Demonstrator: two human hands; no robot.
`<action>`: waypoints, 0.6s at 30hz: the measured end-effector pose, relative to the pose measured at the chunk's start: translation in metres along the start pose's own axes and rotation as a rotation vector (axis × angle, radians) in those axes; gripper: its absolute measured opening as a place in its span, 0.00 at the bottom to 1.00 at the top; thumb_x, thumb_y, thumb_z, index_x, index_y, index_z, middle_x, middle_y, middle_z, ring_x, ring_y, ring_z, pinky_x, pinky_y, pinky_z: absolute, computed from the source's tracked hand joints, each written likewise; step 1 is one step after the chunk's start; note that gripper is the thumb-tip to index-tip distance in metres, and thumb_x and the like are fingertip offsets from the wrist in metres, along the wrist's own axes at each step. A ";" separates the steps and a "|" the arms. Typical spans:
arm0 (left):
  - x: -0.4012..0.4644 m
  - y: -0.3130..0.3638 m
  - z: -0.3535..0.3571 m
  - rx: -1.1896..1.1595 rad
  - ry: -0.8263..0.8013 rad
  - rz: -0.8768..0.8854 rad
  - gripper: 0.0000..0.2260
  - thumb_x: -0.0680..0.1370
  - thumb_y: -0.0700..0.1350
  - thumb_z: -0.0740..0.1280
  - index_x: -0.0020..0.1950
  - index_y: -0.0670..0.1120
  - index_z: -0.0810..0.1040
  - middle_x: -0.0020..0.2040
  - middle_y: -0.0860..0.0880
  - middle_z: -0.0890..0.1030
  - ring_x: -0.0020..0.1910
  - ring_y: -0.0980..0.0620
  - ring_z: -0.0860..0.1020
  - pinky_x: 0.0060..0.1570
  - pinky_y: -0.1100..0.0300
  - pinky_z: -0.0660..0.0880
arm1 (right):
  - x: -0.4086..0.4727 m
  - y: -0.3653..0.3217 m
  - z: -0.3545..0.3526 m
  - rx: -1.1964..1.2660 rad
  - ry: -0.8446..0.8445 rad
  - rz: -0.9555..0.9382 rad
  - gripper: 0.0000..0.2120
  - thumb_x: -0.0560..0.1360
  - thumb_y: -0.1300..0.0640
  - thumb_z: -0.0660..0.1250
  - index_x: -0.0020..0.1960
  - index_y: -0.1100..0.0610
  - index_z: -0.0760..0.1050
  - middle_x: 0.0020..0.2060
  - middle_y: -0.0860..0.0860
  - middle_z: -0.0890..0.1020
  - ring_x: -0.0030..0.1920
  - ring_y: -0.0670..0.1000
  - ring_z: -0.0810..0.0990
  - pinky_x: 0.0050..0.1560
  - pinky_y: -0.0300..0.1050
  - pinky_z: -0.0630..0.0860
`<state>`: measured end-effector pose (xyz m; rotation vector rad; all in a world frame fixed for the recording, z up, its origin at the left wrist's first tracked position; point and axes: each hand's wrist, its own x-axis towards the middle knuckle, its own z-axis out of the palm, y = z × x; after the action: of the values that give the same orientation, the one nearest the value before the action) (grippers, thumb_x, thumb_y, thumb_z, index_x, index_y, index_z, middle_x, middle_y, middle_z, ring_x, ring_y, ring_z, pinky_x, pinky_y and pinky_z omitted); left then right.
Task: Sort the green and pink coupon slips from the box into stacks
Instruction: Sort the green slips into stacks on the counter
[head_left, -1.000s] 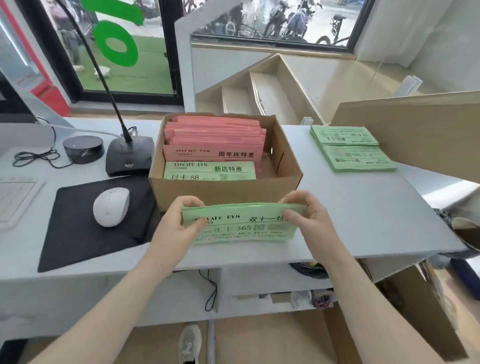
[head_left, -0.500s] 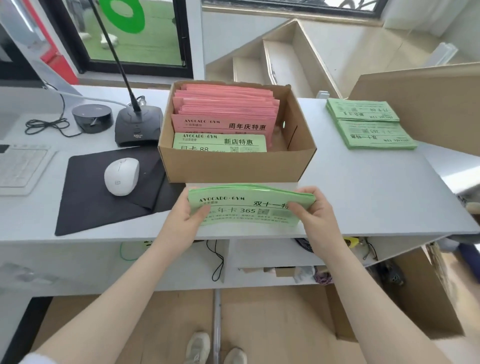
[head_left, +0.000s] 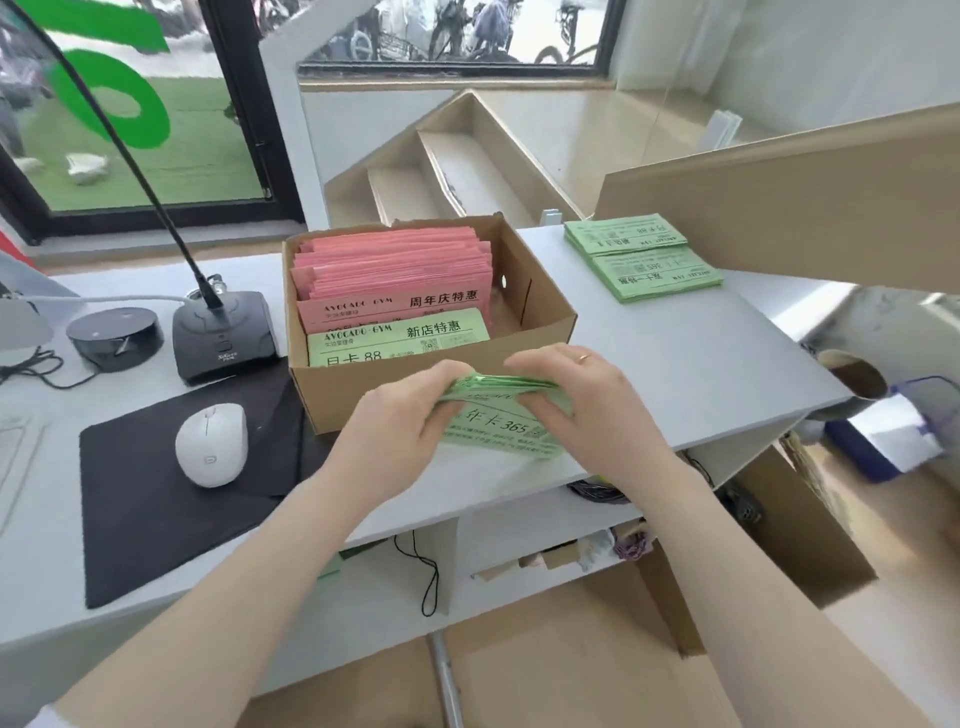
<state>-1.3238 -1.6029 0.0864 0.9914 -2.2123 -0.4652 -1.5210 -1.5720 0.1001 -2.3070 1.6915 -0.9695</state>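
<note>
We're partway: two green stacks (head_left: 644, 257) already sit right of the box (head_left: 431, 405), while pink slips (head_left: 395, 270) and a green slip (head_left: 397, 340) remain inside. Our left hand (head_left: 400, 421) and right hand (head_left: 587, 400) each clamp an end of a green bundle (head_left: 501, 423) just in front of the box, long axis left-right, print facing us.

left hand (head_left: 400, 421) and right hand (head_left: 587, 405) gripping green slip bundle (head_left: 498, 421), before cardboard box (head_left: 426, 395)
</note>
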 end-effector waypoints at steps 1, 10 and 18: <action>0.005 0.001 0.001 0.014 -0.005 0.049 0.10 0.77 0.44 0.59 0.57 0.52 0.72 0.42 0.58 0.76 0.38 0.53 0.76 0.36 0.60 0.69 | 0.003 -0.008 -0.002 0.034 -0.038 -0.038 0.14 0.72 0.59 0.65 0.57 0.57 0.78 0.50 0.50 0.82 0.51 0.54 0.79 0.53 0.43 0.73; 0.052 0.021 0.025 -0.399 0.058 -0.115 0.08 0.75 0.42 0.68 0.47 0.52 0.72 0.42 0.60 0.80 0.40 0.61 0.79 0.38 0.71 0.74 | 0.008 0.018 -0.034 -0.093 0.135 0.089 0.09 0.74 0.55 0.62 0.51 0.55 0.77 0.39 0.50 0.82 0.37 0.56 0.78 0.33 0.48 0.74; 0.109 0.036 0.105 -0.907 -0.167 -0.350 0.08 0.79 0.38 0.61 0.55 0.48 0.71 0.49 0.51 0.83 0.49 0.54 0.82 0.49 0.57 0.78 | 0.013 0.109 -0.060 0.643 0.427 0.506 0.11 0.75 0.67 0.63 0.47 0.52 0.77 0.43 0.49 0.83 0.42 0.46 0.83 0.41 0.43 0.80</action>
<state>-1.4688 -1.6569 0.0767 0.8200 -1.6267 -1.5755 -1.6407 -1.6078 0.1031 -1.2538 1.6294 -1.6373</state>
